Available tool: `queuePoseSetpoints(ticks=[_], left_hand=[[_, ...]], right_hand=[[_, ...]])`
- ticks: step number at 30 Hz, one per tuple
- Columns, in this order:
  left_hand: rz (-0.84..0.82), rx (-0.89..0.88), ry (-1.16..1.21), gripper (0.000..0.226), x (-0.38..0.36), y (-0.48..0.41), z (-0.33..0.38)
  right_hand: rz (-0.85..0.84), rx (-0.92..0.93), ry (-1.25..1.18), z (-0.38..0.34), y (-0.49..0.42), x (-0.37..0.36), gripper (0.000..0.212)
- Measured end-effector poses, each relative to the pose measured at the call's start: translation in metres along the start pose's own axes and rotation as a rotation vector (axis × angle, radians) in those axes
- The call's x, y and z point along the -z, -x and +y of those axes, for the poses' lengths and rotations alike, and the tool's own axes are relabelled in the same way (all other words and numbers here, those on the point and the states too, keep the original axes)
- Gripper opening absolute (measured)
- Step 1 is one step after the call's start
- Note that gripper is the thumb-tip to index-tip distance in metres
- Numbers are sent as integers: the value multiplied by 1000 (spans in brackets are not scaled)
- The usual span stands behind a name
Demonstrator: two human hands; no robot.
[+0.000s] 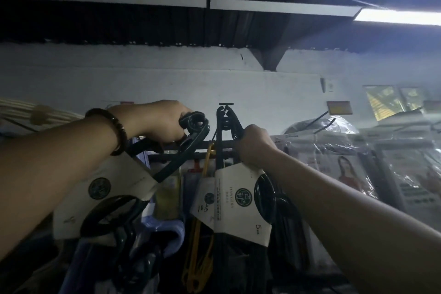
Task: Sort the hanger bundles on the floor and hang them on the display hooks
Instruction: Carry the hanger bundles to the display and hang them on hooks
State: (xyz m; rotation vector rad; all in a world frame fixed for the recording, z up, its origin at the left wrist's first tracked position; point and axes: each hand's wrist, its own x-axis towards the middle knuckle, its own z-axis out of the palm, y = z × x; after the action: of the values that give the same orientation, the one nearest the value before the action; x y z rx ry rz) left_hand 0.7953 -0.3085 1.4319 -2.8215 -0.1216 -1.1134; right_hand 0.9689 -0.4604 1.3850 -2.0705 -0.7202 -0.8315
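My left hand (157,122), with a dark bead bracelet on its wrist, grips a bundle of dark green hangers (193,126) near their hooks; a white card sleeve (100,188) wraps that bundle, which tilts down to the left. My right hand (254,145) holds a second dark hanger bundle (226,124) with a white "HANGERS" sleeve (238,200). Its hook tops sit at a black display hook (226,104) on the wall. A third sleeved bundle marked "10.5" (205,203) and yellow hangers (198,258) hang just behind.
A dark horizontal rail (191,145) runs behind both hands. Plastic-wrapped packages (346,164) fill the right side, with bare black hooks (317,117) above them. Pale blue hangers (164,236) hang low at centre. Cream hangers (28,112) sit at the far left. The white wall rises above.
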Motion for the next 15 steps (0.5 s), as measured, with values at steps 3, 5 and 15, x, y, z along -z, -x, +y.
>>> queuePoseSetpoints(ticks=[3,5,15], left_hand=[[16,-26,-15,22,1,-8,2],[29,-37,5,28,2,-13,4],[22,11,177,35,3,-18,-3]], right_hand=[[-5,-34,-4,3,-10,-8,20],[-19,-76,-28,5,-16,-14,24],[-29,-120,-138,-1,-32,-40,28]])
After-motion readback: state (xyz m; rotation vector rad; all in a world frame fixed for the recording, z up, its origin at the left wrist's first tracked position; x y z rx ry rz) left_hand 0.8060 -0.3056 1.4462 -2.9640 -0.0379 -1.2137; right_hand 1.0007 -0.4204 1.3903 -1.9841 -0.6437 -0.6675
